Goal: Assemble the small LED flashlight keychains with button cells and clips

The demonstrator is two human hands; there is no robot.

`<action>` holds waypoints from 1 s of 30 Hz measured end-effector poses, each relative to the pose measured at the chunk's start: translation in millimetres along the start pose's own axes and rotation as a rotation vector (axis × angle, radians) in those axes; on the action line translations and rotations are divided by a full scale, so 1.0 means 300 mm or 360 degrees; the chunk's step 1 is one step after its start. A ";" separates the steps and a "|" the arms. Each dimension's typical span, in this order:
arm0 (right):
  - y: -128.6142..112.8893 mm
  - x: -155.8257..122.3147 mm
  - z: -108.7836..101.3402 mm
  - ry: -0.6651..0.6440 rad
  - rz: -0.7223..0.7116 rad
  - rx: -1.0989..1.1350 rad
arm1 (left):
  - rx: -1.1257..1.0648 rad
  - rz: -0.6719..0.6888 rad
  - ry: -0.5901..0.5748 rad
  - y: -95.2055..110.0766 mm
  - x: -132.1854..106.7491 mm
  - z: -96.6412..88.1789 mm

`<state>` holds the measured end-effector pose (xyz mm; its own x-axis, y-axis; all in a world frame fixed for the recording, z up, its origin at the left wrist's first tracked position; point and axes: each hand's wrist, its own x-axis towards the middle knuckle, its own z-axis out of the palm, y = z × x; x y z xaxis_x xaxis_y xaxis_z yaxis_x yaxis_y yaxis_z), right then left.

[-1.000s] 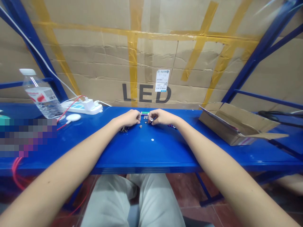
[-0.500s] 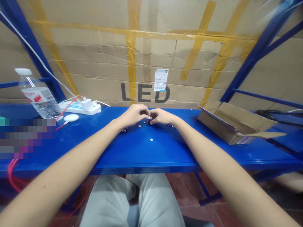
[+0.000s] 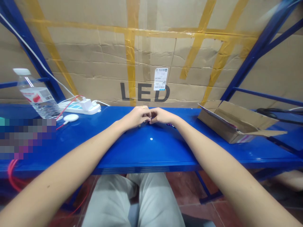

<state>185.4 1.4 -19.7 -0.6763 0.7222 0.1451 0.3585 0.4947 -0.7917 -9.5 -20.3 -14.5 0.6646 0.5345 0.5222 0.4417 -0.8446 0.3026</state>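
My left hand (image 3: 138,117) and my right hand (image 3: 163,116) meet at the back middle of the blue table, fingertips together in a pinch. Between them is a small round part with a silvery rim (image 3: 151,118), mostly hidden by the fingers. My right thumb and forefinger close on it from the right; what the left fingertips grip is hidden. Small dark, shiny parts (image 3: 171,125) lie under my right wrist. A tiny metallic piece (image 3: 139,125) shows just below my left hand. Nearer the front lies a small white disc (image 3: 151,139).
On the right stands an open cardboard box (image 3: 233,134). A water bottle (image 3: 38,94), a white power strip (image 3: 80,107) and a white round device (image 3: 71,118) with a red cable are on the left. A large cardboard panel (image 3: 99,63) rises behind the blue table (image 3: 146,157).
My left hand has shifted slightly right and closed in on the round part, covering it and the loose pieces beside it. The right hand has stayed almost in place.
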 end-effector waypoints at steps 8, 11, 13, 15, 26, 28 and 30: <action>0.010 0.000 -0.008 0.0006 -0.0019 -0.0078 | 0.0057 0.0007 -0.0011 -0.004 -0.006 -0.022; 0.012 -0.001 -0.010 0.0011 -0.0013 -0.0133 | 0.0080 0.0038 -0.0018 -0.001 -0.011 -0.035; 0.015 0.000 -0.011 0.0016 -0.0006 -0.0156 | 0.0089 0.0050 -0.0050 0.000 -0.014 -0.037; 0.018 0.001 -0.011 0.0015 -0.0015 -0.0158 | 0.0103 0.0067 -0.0084 -0.001 -0.016 -0.033; 0.024 0.001 -0.015 0.0006 -0.0039 -0.0187 | 0.0145 0.0063 -0.0182 0.007 -0.016 -0.021; 0.024 0.000 -0.016 0.0005 -0.0038 -0.0181 | 0.0140 0.0047 -0.0124 0.002 -0.014 -0.022; 0.020 -0.002 -0.017 0.0017 -0.0021 -0.0205 | 0.0150 0.0004 -0.0052 -0.012 -0.012 -0.023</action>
<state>191.3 6.6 -21.4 -0.6749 0.7199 0.1619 0.4296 0.5617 -0.7070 -17.7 -19.4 -12.0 0.6845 0.5343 0.4960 0.4935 -0.8404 0.2242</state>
